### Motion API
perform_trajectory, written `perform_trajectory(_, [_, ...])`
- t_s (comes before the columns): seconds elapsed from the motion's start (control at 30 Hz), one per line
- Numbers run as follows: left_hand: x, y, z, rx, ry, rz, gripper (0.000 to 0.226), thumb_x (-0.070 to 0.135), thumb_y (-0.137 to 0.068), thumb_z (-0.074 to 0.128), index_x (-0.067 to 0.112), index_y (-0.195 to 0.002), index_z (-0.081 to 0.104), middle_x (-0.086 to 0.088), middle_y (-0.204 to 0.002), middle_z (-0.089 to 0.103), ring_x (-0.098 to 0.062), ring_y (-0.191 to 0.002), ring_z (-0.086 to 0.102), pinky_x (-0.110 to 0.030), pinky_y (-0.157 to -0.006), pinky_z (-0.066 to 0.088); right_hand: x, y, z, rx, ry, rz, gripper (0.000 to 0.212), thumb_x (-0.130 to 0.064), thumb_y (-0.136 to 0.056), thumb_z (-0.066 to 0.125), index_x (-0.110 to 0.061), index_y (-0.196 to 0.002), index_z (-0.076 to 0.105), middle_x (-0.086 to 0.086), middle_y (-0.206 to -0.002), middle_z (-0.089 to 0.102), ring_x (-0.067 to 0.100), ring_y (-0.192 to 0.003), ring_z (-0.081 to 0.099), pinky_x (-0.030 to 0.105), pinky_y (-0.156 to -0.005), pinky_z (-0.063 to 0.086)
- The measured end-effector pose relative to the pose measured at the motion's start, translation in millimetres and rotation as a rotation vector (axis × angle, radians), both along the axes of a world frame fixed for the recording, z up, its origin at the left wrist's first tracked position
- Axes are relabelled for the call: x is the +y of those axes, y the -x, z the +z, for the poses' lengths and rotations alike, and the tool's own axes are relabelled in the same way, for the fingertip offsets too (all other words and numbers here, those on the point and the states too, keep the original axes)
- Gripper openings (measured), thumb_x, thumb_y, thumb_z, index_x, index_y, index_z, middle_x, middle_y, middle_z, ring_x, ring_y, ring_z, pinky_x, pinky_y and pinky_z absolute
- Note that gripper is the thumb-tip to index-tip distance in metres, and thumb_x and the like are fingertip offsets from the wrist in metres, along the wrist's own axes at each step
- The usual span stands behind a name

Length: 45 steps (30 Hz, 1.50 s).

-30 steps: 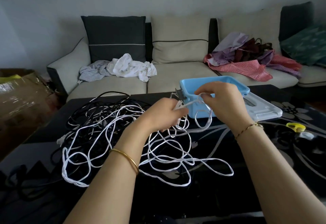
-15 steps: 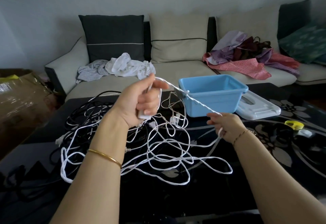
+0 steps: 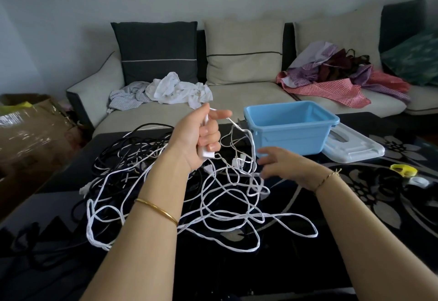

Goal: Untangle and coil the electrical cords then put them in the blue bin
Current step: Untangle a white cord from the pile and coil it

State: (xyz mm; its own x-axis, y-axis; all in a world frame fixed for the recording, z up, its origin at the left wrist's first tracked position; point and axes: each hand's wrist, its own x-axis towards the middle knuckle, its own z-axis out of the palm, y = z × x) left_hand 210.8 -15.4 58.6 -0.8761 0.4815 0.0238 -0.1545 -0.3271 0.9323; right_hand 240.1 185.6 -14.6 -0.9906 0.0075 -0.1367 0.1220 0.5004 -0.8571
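A tangle of white cords (image 3: 227,217) lies spread over the black glass table (image 3: 296,272), with black cords (image 3: 128,146) piled behind it on the left. My left hand (image 3: 201,134) is raised above the pile and grips one white cord's plug end, the cord drooping from it to the right. My right hand (image 3: 284,165) hovers low just in front of the blue bin (image 3: 291,132), fingers spread and blurred beside the hanging strand. The blue bin stands open at the table's far side with nothing visible inside.
A white lid (image 3: 353,150) lies to the right of the bin. A yellow item (image 3: 403,170) and a small white one (image 3: 418,181) sit at the table's right. Behind is a sofa (image 3: 237,101) with heaps of clothes; a cardboard box (image 3: 26,130) stands at the left.
The white strand stretched taut between both hands half a second ago now hangs slack. My right hand has let go of it and opened; my left hand still holds the plug end.
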Motion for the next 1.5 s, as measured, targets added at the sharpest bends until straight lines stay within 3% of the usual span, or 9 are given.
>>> perform_trajectory(0.13, [4.1, -1.6, 0.9, -0.027, -0.017, -0.052, 0.044, 0.031, -0.103, 0.030, 0.004, -0.091, 0.063, 0.011, -0.036, 0.022, -0.003, -0.029, 0.020, -0.016, -0.033, 0.023, -30.7, -10.9, 29.9, 0.180, 0.489, 0.057, 0.022, -0.011, -0.085, 0.059, -0.020, -0.105, 0.059, 0.007, -0.114, 0.066, 0.014, -0.109, 0.058, 0.035, -0.096, 0.039])
perform_trajectory(0.27, [1.5, -5.4, 3.5, -0.113, -0.157, -0.135, 0.044, 0.032, -0.102, 0.031, 0.005, -0.090, 0.064, 0.010, -0.035, 0.023, -0.005, -0.027, 0.021, -0.015, -0.033, 0.022, -48.7, -8.1, 25.3, 0.322, 0.492, -0.136, 0.014, -0.015, -0.098, 0.046, -0.010, -0.088, 0.056, 0.003, -0.065, 0.062, 0.014, -0.060, 0.061, 0.041, -0.080, 0.051])
perform_trajectory(0.43, [-1.8, -2.6, -1.4, -0.233, -0.514, -0.200, 0.041, 0.032, -0.101, 0.031, 0.003, -0.108, 0.059, 0.008, -0.038, 0.030, -0.007, -0.029, 0.029, -0.013, -0.035, 0.028, -51.7, -8.9, 20.9, 0.227, 0.334, -0.100, 0.025, -0.019, -0.098, 0.045, -0.011, -0.082, 0.063, 0.001, -0.060, 0.045, 0.006, -0.036, 0.031, 0.019, -0.038, 0.030])
perform_trajectory(0.67, [2.2, 10.4, -7.3, -0.135, -0.616, 0.115, 0.034, 0.027, -0.105, 0.023, 0.007, -0.096, 0.049, 0.004, -0.056, 0.045, -0.009, -0.043, 0.042, -0.029, -0.075, 0.046, -57.7, -27.2, 43.9, 0.031, 0.140, 0.265, 0.027, -0.026, -0.100, 0.043, -0.011, -0.108, 0.065, 0.000, -0.055, 0.030, 0.010, -0.042, 0.037, 0.035, -0.066, 0.059])
perform_trajectory(0.83, [0.1, 17.6, -9.5, 0.085, -0.329, 0.438, 0.029, 0.030, -0.104, 0.034, 0.013, -0.085, 0.048, 0.006, -0.053, 0.054, -0.009, -0.047, 0.050, -0.036, -0.084, 0.052, -60.7, -46.1, 59.5, -0.081, -0.033, 0.418, 0.021, -0.010, -0.095, 0.050, -0.011, -0.112, 0.063, 0.005, -0.056, 0.051, 0.015, -0.040, 0.053, 0.031, -0.057, 0.058])
perform_trajectory(0.93, [4.0, 9.8, -17.1, 0.407, 0.156, 0.528, 0.017, 0.025, -0.103, 0.037, 0.025, -0.093, 0.051, 0.003, -0.063, 0.059, -0.007, -0.050, 0.051, -0.025, -0.056, 0.045, -63.5, -51.0, 73.4, 0.133, -0.171, 0.313, 0.020, -0.001, -0.087, 0.052, -0.015, -0.090, 0.067, 0.004, -0.055, 0.054, 0.011, -0.038, 0.053, 0.018, -0.043, 0.046])
perform_trajectory(1.1, [12.3, -7.2, -16.3, 0.783, 0.678, 0.269, 0.018, 0.014, -0.099, 0.038, 0.017, -0.084, 0.046, -0.023, -0.111, 0.064, -0.012, -0.055, 0.053, -0.028, -0.062, 0.044, -53.4, -43.0, 82.0, 0.522, -0.468, -0.104, 0.012, -0.020, -0.077, 0.062, -0.025, -0.078, 0.072, -0.008, -0.058, 0.054, 0.009, -0.060, 0.051, 0.028, -0.060, 0.046])
perform_trajectory(1.27, [16.4, -13.7, -10.4, 0.628, 0.721, 0.007, 0.033, 0.039, -0.101, 0.036, 0.015, -0.094, 0.058, 0.005, -0.046, 0.049, -0.015, -0.041, 0.044, -0.023, -0.047, 0.039, -34.8, -32.8, 68.4, 0.714, -0.380, -0.291, 0.017, -0.010, -0.077, 0.064, -0.024, -0.079, 0.074, 0.001, -0.082, 0.067, 0.023, -0.083, 0.060, 0.045, -0.078, 0.049])
perform_trajectory(1.5, [12.8, -15.6, -8.1, 0.372, 0.608, -0.177, 0.043, 0.031, -0.102, 0.041, -0.006, -0.100, 0.062, 0.006, -0.039, 0.025, -0.006, -0.031, 0.021, -0.016, -0.035, 0.026, -11.7, -12.0, 39.8, 0.686, -0.439, -0.350, 0.018, -0.030, -0.080, 0.071, -0.026, -0.097, 0.073, -0.004, -0.106, 0.060, 0.020, -0.108, 0.046, 0.022, -0.081, 0.028])
